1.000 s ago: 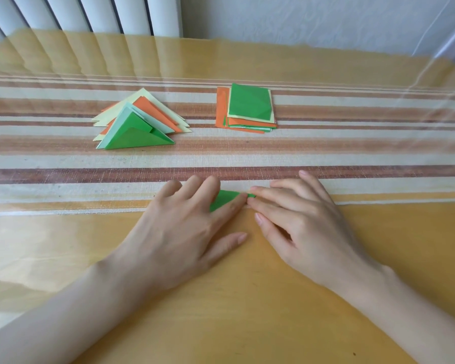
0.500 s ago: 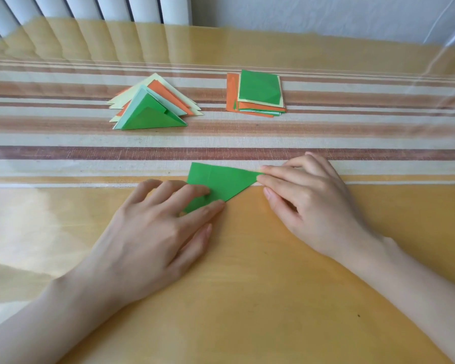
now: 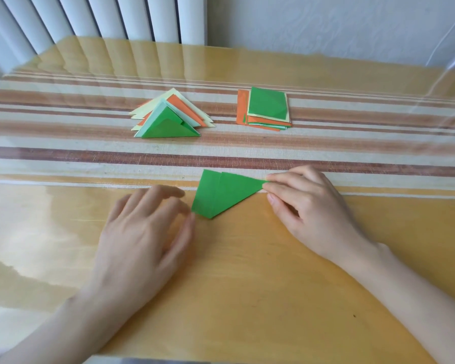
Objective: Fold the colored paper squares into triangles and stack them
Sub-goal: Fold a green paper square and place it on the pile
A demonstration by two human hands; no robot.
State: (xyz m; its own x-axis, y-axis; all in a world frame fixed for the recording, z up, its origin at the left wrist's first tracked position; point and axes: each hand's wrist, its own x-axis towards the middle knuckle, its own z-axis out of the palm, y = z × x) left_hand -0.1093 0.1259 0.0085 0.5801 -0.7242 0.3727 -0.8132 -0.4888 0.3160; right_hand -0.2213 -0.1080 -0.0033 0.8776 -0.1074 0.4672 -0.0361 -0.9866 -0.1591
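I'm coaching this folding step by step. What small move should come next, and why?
Probably lift the green triangle and carry it to the folded pile at back left. It already looks folded flat, the right hand pinches its right tip, and the left hand lies open beside its left corner.

Domestic room, apparently a dining area. Evidence: wooden table [image 3: 247, 298] with striped woven cloth [image 3: 63, 151] under a clear plastic cover [image 3: 37, 245]; white ribbed radiator [image 3: 103, 17] at far left; plain pale wall [image 3: 326, 22] at far right.
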